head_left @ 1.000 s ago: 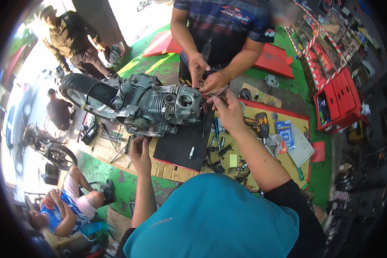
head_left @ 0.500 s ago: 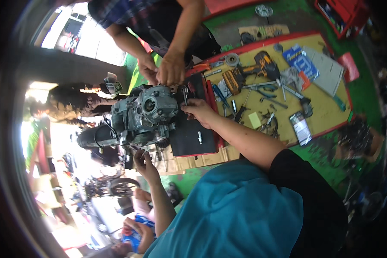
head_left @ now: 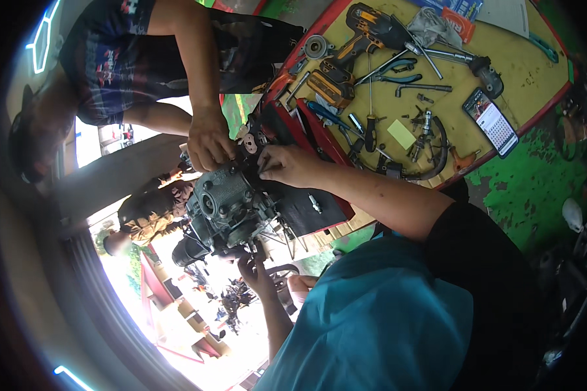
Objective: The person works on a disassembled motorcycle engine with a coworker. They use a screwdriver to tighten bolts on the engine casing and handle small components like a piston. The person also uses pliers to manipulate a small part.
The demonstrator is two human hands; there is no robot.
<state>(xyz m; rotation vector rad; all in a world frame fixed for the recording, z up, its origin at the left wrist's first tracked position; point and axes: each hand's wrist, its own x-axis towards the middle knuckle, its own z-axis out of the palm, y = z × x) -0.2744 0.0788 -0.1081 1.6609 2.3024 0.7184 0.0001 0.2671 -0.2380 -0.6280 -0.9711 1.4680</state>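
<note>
A grey motorcycle engine (head_left: 231, 199) stands on the bench, its round cover opening facing up. My right hand (head_left: 285, 164) is at the engine's upper right edge, thumb and fingers pinched together; a small dark piece shows at the fingertips, too unclear to name. Below the engine's near side, my left hand (head_left: 255, 272) has its fingers curled up against the lower parts, in shadow; what they grip is hidden. A co-worker's hand (head_left: 210, 144) works on the engine's far side, close to my right hand. On the black mat (head_left: 332, 215) lies a spark plug (head_left: 315, 203).
On the yellow bench top (head_left: 456, 111) lie an orange-black cordless drill (head_left: 332, 78), pliers (head_left: 394, 68), a screwdriver (head_left: 370, 133), a yellow paper note (head_left: 401, 135) and a phone (head_left: 490, 124). The co-worker (head_left: 137, 58) leans in from the far left. Bright daylight washes out the lower left.
The view has shifted and tilted, bringing more of the co-worker in. A shiny slim tool upright at my right hand earlier no longer shows. My left fingers are now closer to the engine's underside.
</note>
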